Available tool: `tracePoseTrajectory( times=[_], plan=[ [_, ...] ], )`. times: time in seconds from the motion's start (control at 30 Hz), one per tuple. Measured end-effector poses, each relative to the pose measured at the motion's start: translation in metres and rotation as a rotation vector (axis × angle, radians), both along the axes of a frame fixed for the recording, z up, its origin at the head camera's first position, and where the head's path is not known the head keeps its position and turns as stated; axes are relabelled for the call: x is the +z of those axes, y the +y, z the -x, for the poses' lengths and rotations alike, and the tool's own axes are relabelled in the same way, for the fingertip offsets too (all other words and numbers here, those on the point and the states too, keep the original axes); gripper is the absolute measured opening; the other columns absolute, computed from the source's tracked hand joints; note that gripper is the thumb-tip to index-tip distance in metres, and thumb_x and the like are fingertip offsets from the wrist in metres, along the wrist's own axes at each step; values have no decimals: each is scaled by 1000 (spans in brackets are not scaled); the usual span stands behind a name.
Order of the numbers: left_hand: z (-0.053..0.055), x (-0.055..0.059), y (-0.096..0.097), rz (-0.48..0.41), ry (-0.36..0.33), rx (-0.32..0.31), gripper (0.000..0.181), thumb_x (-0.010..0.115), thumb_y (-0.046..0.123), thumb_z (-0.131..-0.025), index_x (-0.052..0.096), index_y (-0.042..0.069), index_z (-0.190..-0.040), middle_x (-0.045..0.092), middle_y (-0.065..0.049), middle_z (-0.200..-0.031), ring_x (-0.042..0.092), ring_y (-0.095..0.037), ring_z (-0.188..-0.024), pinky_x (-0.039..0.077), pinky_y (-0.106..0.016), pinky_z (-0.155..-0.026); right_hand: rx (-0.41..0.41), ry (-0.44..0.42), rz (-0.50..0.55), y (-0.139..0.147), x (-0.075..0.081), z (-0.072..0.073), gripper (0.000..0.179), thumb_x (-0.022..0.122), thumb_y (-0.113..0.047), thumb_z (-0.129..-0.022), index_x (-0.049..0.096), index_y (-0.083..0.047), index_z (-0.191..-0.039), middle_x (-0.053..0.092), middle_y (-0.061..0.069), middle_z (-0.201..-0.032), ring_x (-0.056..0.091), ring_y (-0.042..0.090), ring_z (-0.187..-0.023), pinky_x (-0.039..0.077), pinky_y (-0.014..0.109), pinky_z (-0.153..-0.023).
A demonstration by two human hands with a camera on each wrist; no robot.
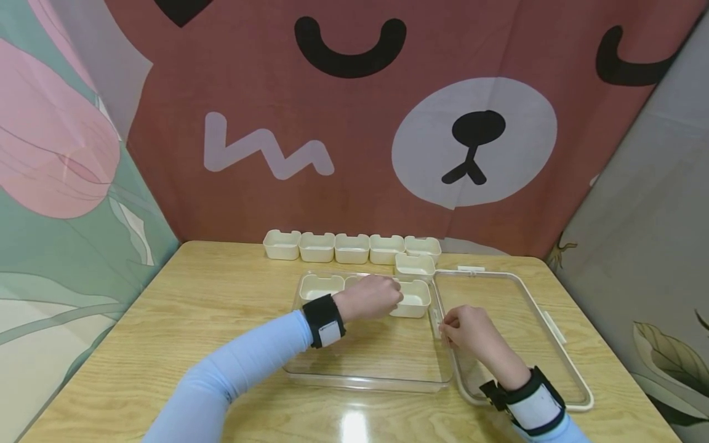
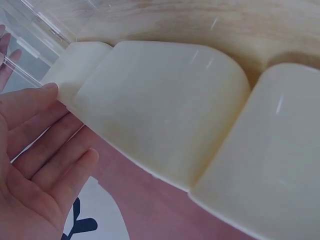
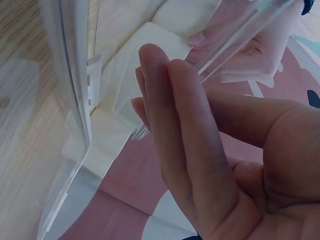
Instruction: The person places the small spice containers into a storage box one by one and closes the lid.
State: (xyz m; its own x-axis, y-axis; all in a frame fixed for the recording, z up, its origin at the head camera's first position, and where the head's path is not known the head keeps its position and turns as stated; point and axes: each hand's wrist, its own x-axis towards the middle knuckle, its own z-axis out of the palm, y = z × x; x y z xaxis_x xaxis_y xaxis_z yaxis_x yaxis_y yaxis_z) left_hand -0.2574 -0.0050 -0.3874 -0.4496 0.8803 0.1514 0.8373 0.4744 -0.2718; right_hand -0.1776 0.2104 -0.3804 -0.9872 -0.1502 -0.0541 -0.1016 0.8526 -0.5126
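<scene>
My left hand (image 1: 372, 298) reaches into a clear plastic box (image 1: 365, 383), over a row of small cream bins along its far wall. Its thumb and fingers pinch the rim of the right-hand bin (image 1: 414, 299); in the left wrist view the thumb tip lies against the end bin (image 2: 80, 62), beside a middle bin (image 2: 160, 100). My right hand (image 1: 471, 332) is at the box's right side, holding the top edge between thumb and fingers. From the right wrist, the clear wall (image 3: 240, 37) runs behind the fingers (image 3: 187, 120).
Several cream bins (image 1: 351, 249) line the table's back edge, and one more bin (image 1: 415, 266) stands just in front of their right end. A clear lid with a pale rim (image 1: 532, 301) and white side clips (image 1: 555, 327) lies right of the box. A patterned cloth (image 1: 354, 203) hangs behind.
</scene>
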Motion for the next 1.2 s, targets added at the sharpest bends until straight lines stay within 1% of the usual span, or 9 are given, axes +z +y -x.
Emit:
tracePoseTrajectory(
  times=[0.13, 0.37, 0.47, 0.63, 0.77, 0.9, 1.0, 1.1, 1.2],
  plan=[
    [0, 1, 1, -4, 23, 1, 12, 61, 21, -91, 72, 17, -89, 65, 5, -82, 61, -8, -75, 50, -20, -62, -4, -4, -1, 1, 0, 0, 10, 65, -8, -86, 68, 0, -81, 64, 3, -65, 57, 11, -56, 46, 26, -51],
    [1, 7, 3, -32, 126, 4, 15, 57, 24, -93, 70, 17, -95, 65, 5, -88, 63, -10, -83, 52, -24, -71, -3, -12, 4, 1, 1, 1, 10, 64, -8, -87, 67, 0, -82, 63, 2, -65, 56, 11, -56, 45, 27, -50],
    [3, 10, 4, -32, 149, 4, 15, 55, 21, -93, 69, 16, -96, 64, 4, -89, 62, -11, -87, 52, -25, -76, -6, -13, 9, 1, 1, 1, 10, 64, -7, -86, 67, 0, -81, 63, 3, -64, 56, 11, -55, 45, 26, -50],
    [9, 14, 6, -30, 180, -12, 18, 51, 11, -93, 68, 13, -99, 64, 2, -88, 60, -12, -86, 50, -24, -83, -4, -5, 18, 1, 0, 2, 10, 65, -7, -86, 67, 0, -79, 62, 2, -62, 55, 11, -54, 44, 25, -50],
    [14, 17, 8, -38, 171, -10, 22, 50, 6, -92, 69, 12, -103, 64, 0, -89, 60, -13, -87, 49, -23, -85, 0, 0, 22, 1, -2, 2, 10, 65, -7, -86, 67, 0, -79, 63, 3, -63, 56, 11, -55, 44, 25, -50],
    [19, 18, 9, -67, 130, -1, 22, 51, 4, -91, 68, 11, -103, 63, -1, -91, 60, -13, -87, 49, -23, -78, 0, -3, 21, 1, -3, 2, 10, 65, -7, -86, 67, 0, -80, 63, 4, -64, 56, 11, -55, 45, 25, -50],
    [22, 19, 10, -86, 106, 1, 21, 52, 3, -91, 68, 10, -103, 62, -2, -90, 59, -14, -86, 49, -23, -75, -5, -8, 19, 1, -3, 2, 10, 65, -7, -86, 67, 0, -80, 63, 4, -63, 55, 11, -54, 44, 25, -50],
    [25, 21, 10, -81, 93, 13, 20, 52, 4, -92, 67, 9, -104, 62, -3, -91, 59, -15, -87, 50, -23, -76, -8, -9, 14, 1, -3, 2, 10, 65, -7, -86, 67, -1, -79, 62, 3, -63, 55, 11, -54, 44, 26, -50],
    [27, 21, 11, -66, 96, 26, 21, 51, 3, -93, 67, 9, -105, 62, -3, -94, 59, -15, -89, 50, -23, -77, -7, -12, 12, 0, -2, 2, 10, 64, -8, -86, 67, -1, -80, 62, 3, -63, 55, 11, -55, 44, 26, -50]
  ],
)
